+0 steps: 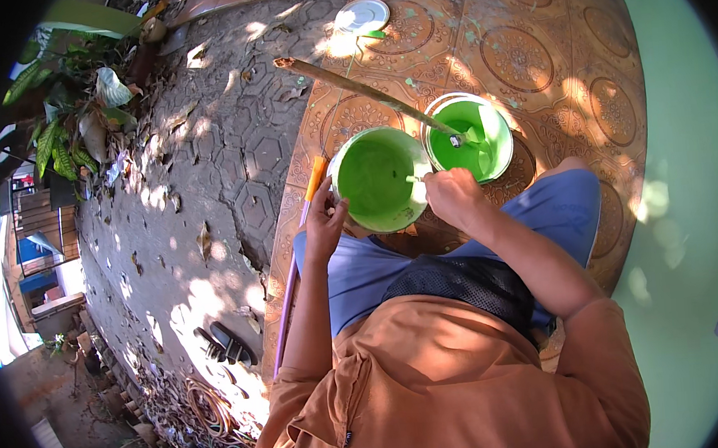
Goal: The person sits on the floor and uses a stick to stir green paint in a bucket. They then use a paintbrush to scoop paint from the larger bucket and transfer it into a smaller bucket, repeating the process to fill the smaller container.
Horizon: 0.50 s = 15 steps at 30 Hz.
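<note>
A white bucket (404, 147) with green paint (368, 177) stands tilted toward me, between my knees. My left hand (324, 225) grips its left rim, thumb at the edge. At the opposite rim my right hand (457, 199) is closed around a short pale handle (416, 178); its tip reaches over the rim, and the rest is hidden by my fingers. Just to the right sits a second white bucket (501, 167), also holding green paint. A long wooden stick (358, 87) leans across that bucket, its lower end inside by a green-smeared roller or brush I cannot make out clearly.
A round white lid (363, 14) lies on the patterned brown tiles (522, 58) ahead. A purple pole with an orange end (317, 177) rests beside my left leg. Leftward are grey paving (246, 157), dark sandals (226, 343) and plants (62, 149). A green wall (681, 193) bounds the right.
</note>
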### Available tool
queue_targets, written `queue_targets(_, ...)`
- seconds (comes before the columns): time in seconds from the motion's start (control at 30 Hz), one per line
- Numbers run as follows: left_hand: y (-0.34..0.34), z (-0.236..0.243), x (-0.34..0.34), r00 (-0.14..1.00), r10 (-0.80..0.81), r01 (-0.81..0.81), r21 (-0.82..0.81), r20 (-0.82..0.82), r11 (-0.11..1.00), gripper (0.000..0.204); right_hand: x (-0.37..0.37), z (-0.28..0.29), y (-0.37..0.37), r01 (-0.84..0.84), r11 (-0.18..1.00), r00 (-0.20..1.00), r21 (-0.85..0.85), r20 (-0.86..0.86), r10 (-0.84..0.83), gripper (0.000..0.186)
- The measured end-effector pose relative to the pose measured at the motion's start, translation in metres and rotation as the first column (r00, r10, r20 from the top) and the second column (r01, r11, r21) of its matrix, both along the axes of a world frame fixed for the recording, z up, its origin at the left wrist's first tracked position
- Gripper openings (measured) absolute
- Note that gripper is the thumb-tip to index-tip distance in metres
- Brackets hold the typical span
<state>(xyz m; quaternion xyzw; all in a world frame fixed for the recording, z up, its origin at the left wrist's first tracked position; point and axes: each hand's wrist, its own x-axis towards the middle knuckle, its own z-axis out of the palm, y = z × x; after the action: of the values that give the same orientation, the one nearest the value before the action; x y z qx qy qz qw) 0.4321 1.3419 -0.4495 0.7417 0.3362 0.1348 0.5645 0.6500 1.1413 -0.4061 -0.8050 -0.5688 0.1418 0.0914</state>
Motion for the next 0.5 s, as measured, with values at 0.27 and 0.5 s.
queue_targets(0.27, -0.004, 0.013, 0.005, 1.0, -0.003, 0.003, -0.01, -0.007, 1.0, 0.053, 0.004, -0.013, 0.006, 0.122, 0.958, 0.979, 0.258, 0.13, -0.16, 0.01)
queue_targets(0.5, -0.004, 0.011, 0.007, 0.994, 0.063, -0.056, -0.071, 0.095, 0.996, 0.055, -0.007, 0.0, 0.006, 0.102, 0.978, 0.994, 0.184, -0.048, -0.095, 0.01)
